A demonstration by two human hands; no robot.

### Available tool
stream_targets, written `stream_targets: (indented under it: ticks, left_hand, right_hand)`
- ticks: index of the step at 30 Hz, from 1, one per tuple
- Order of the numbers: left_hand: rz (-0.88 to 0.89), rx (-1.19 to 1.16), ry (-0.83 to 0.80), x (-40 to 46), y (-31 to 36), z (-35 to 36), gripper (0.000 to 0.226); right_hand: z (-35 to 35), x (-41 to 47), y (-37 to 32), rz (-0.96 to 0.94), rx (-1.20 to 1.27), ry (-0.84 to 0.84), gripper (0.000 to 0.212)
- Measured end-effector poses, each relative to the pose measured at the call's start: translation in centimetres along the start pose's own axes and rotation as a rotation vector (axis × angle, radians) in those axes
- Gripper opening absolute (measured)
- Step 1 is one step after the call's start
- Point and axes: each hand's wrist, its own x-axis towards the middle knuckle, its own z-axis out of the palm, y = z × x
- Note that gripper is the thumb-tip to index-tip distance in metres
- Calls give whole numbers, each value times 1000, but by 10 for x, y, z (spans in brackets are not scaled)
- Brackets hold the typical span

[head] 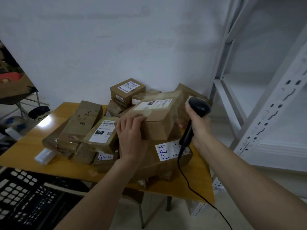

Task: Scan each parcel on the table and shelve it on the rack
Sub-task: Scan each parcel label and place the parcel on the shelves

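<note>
Writing: I am reading "010" on the black patch of a white label on a parcel (101, 132) left of centre, handwritten "4-2-3" in blue on the label of the low box (163, 151) at the front, and black marker strokes, which I cannot read surely, on the long box (83, 120)
Left hand (131, 135): I am seeing it lying on the near left corner of the held parcel (159, 117), fingers curling over the top edge and gripping it
Right hand (198, 123): it is clenching the handle of the black scanner (196, 112), head pointing toward the held parcel's right end; its cable is trailing down over the table (69, 165)
Task thing: the held parcel is sitting tilted atop the heap on the table, label up; the white rack (259, 103) is standing just to the right
Hard to make out: the held parcel's label print is blurring; the right fingertips are hiding behind that parcel; a black crate (25, 193) is being cut off at lower left
</note>
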Motion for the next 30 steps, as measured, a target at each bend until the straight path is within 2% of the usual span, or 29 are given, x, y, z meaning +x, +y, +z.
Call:
stream_targets:
  ticks: [6, 10, 12, 15, 16, 18, 19, 21, 23, 26, 30]
  left_hand:
    - [190, 63, 84, -20, -2, 8, 62]
    - [215, 85, 53, -24, 4, 2, 68]
    - [154, 145, -74, -24, 9, -4, 74]
    - [90, 269, -386, -19, 16, -13, 82]
    - [85, 250, -482, -17, 15, -15, 84]
    - [-14, 70, -644, -9, 9, -22, 84]
    - [-112, -44, -671, -4, 6, -27, 82]
    - [-283, -181, -577, 9, -5, -35, 76]
    - [-345, -208, -540, 22, -13, -38, 82]
    - [-402, -210, -700, 44, -17, -40, 111]
    - [-485, -106, -806, 72, -32, -45, 122]
  right_hand:
    - [12, -19, 9, 60, -114, -70, 55]
    - [15, -22, 5, 121, -190, -125, 48]
    - [14, -20, 5, 136, -194, -123, 43]
    - [10, -16, 5, 116, -191, -93, 42]
    - [7, -14, 5, 95, -208, -96, 39]
    - [-1, -10, 2, 50, -268, -136, 32]
    - [-6, -9, 0, 34, -301, -176, 31]
    - [-15, -7, -6, 20, -370, -286, 31]
    - [-20, -6, -13, 4, -480, -404, 39]
    - [-19, -10, -22, -29, -677, -583, 64]
    - [-25, -12, -32, -13, -775, -832, 68]
